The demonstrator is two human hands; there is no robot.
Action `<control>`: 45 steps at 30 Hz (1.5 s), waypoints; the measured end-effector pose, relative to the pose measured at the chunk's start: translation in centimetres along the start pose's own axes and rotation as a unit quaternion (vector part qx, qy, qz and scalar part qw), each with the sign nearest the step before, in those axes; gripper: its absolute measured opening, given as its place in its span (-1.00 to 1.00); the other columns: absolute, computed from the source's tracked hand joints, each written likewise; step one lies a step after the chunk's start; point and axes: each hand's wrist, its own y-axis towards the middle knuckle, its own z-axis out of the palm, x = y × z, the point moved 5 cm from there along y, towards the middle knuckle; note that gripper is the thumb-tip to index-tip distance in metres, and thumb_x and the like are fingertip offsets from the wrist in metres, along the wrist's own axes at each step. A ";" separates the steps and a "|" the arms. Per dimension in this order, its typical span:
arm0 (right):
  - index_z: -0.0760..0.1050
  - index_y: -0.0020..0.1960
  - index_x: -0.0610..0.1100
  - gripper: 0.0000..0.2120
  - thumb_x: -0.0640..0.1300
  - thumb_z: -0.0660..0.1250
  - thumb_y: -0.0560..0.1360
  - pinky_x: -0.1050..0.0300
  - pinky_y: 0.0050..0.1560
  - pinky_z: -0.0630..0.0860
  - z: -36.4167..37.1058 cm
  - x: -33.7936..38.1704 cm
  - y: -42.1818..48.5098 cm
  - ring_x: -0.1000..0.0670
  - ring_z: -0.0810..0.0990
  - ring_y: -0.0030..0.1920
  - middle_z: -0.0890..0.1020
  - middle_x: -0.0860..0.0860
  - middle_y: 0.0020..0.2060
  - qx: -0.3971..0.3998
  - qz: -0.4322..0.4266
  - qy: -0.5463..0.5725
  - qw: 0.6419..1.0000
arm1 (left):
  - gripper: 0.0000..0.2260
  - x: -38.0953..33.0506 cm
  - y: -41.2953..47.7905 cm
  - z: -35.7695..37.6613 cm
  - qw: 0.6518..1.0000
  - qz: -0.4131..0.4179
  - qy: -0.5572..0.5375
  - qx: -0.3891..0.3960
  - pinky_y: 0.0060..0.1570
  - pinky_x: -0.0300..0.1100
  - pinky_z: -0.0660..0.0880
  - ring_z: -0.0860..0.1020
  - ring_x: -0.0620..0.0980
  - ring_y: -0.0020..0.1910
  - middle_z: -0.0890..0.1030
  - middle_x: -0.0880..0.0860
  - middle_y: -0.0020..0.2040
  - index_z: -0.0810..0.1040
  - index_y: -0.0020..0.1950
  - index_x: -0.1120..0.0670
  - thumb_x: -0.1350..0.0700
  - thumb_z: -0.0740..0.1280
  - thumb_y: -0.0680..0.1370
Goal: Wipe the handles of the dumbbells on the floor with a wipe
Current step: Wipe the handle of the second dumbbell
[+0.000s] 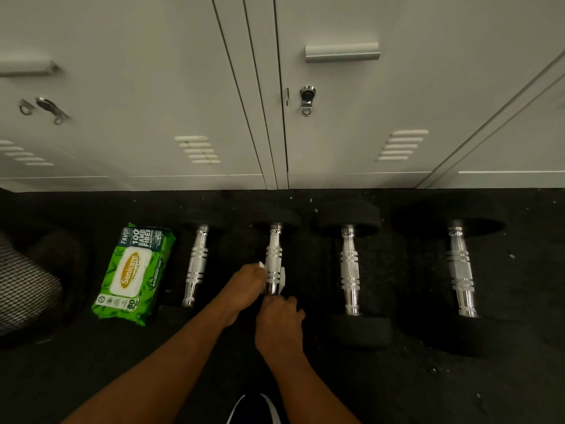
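Evidently midway: the left hand (247, 281) wraps a white wipe (283, 276) round the handle (274, 254) of the second dumbbell (276, 220) from the left, while the right hand (279, 319) curls on its near end. Whether the other dumbbells (350, 267) are wiped, I cannot tell.

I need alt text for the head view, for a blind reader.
The left hand wraps a white wipe round the handle of the second dumbbell from the left; the right hand grips its near end. Four dumbbells and a green wipe pack lie before lockers.
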 end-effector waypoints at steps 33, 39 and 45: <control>0.42 0.26 -0.17 -0.71 -0.24 0.24 0.54 -0.12 0.27 0.33 -0.3 0.1 -0.1 -0.15 0.39 0.24 0.51 -0.12 0.20 -0.001 -0.014 0.000 1.000 | -0.70 -1.2 -1.5 0.5 0.984 -0.008 0.134 -0.119 -0.20 -0.18 0.37 0.53 0.04 -0.13 0.59 0.14 -0.07 0.53 0.03 0.21 0.08 0.07 0.67; 0.36 0.31 -0.21 -0.67 -0.22 0.21 0.56 -0.12 0.26 0.37 -0.2 0.0 -0.1 -0.16 0.41 0.23 0.48 -0.16 0.22 -0.003 -0.015 -0.024 1.000 | -0.74 -0.9 2.8 -0.8 0.984 -0.073 -0.145 -0.066 -0.27 -0.20 0.44 0.54 0.02 -0.32 0.61 0.11 -0.34 0.57 -0.30 0.19 0.25 0.17 0.52; 0.33 0.35 -0.24 -0.63 -0.20 0.23 0.56 -0.14 0.27 0.38 0.1 -0.1 0.3 -0.18 0.40 0.24 0.48 -0.17 0.22 -0.002 -0.012 -0.048 0.999 | -0.64 -2.6 5.4 -0.4 0.939 -0.081 -0.335 -0.016 -0.03 0.02 0.58 0.67 0.18 -0.07 0.66 0.34 0.00 0.56 0.11 0.37 0.27 0.03 0.55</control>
